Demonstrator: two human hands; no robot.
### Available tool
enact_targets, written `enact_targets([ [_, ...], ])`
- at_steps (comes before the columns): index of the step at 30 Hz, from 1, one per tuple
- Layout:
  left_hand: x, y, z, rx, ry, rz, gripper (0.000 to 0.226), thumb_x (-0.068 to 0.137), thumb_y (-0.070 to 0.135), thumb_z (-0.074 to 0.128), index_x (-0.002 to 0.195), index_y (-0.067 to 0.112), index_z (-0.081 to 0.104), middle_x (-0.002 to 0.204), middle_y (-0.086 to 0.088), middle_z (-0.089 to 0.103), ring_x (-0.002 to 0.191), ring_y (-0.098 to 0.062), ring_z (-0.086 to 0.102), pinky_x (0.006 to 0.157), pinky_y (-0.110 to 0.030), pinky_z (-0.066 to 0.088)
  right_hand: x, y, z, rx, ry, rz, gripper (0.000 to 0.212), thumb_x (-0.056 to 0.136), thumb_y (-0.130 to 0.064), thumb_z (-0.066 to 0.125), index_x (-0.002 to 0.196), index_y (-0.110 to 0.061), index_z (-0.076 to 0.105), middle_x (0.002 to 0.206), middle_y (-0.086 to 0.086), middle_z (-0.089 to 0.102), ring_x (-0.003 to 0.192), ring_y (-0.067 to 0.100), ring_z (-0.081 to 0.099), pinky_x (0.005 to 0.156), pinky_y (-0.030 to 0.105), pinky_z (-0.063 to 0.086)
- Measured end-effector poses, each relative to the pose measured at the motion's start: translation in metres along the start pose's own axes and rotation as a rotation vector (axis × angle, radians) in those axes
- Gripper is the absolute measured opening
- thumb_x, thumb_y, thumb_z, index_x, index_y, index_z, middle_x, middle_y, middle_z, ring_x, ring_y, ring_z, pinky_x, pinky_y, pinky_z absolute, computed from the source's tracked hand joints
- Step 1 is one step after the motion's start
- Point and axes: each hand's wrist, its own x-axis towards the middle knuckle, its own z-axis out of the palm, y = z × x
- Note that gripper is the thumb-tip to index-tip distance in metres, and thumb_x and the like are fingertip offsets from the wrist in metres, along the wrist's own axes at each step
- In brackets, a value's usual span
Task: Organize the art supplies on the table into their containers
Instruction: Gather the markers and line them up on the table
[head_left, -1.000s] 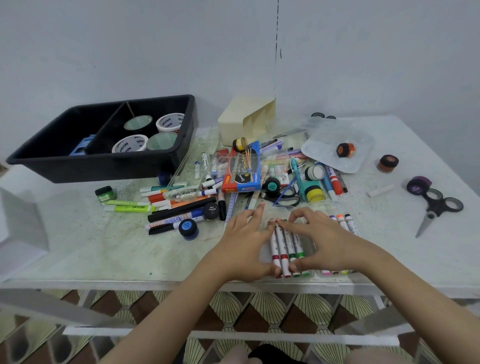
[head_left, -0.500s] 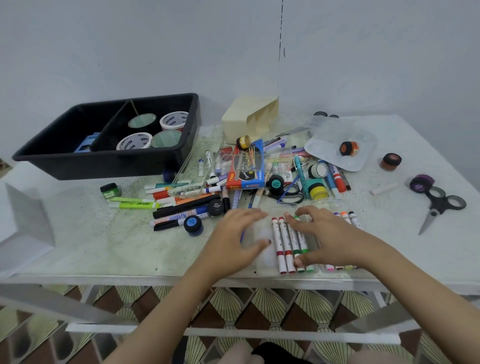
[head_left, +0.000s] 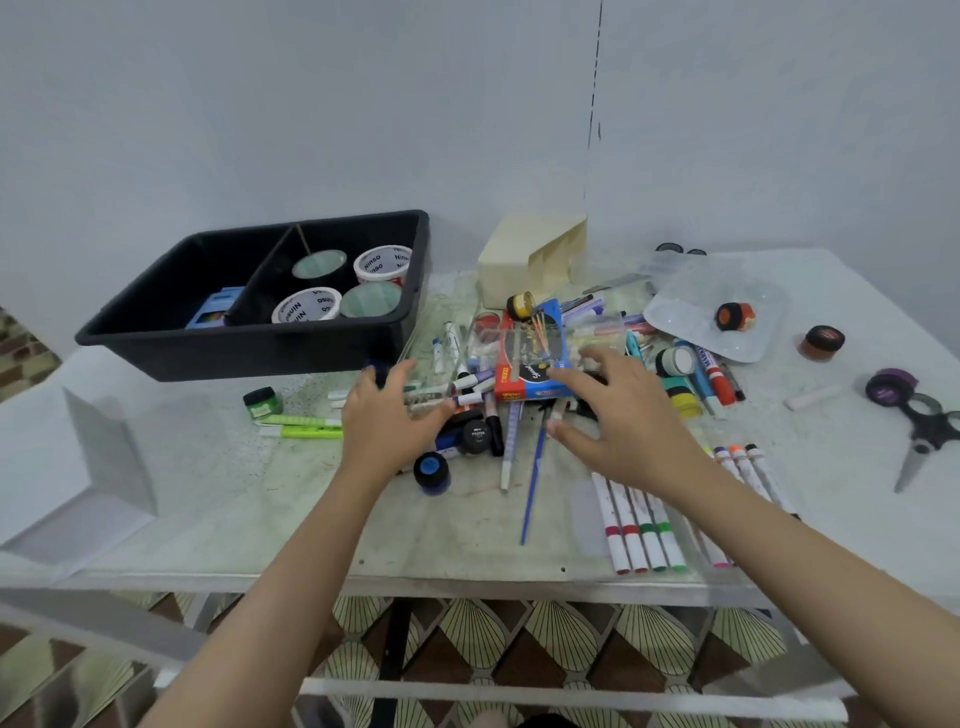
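A heap of markers, pens, brushes and small paint pots covers the middle of the white table (head_left: 218, 499). My left hand (head_left: 387, 423) hovers over the heap's left side with fingers spread, holding nothing. My right hand (head_left: 618, 421) reaches over the pile beside a red and blue watercolour box (head_left: 527, 364), fingers spread and empty. A row of white markers (head_left: 641, 525) lies in a clear tray near the front edge, below my right forearm. A black divided bin (head_left: 249, 343) at the back left holds tape rolls (head_left: 306, 312).
A cream box (head_left: 530, 265) stands at the back centre. A clear lid (head_left: 685, 306) with an orange pot lies back right. Black scissors (head_left: 930, 436) and a purple tape roll (head_left: 891, 387) sit far right. A green pot (head_left: 262, 402) and green highlighters (head_left: 306, 426) lie left.
Both hands have left the row of markers at the front edge and moved forward over the central heap. The markers stay in their tray.
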Motion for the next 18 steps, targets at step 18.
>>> enact_targets([
  [18, 0.005, -0.041, -0.012, -0.277, 0.011, 0.188, 0.030, 0.079, 0.037, 0.070, 0.107, 0.026, 0.066, 0.131, -0.006, 0.050, 0.126, -0.022, 0.041, 0.103, -0.039, 0.036, 0.065, -0.009, 0.030, -0.254, -0.173, 0.100, 0.060, 0.087, -0.070, 0.032, 0.143, -0.051, 0.020, 0.157, 0.004, 0.018, 0.144, 0.031, 0.013, 0.110, 0.062, -0.004],
])
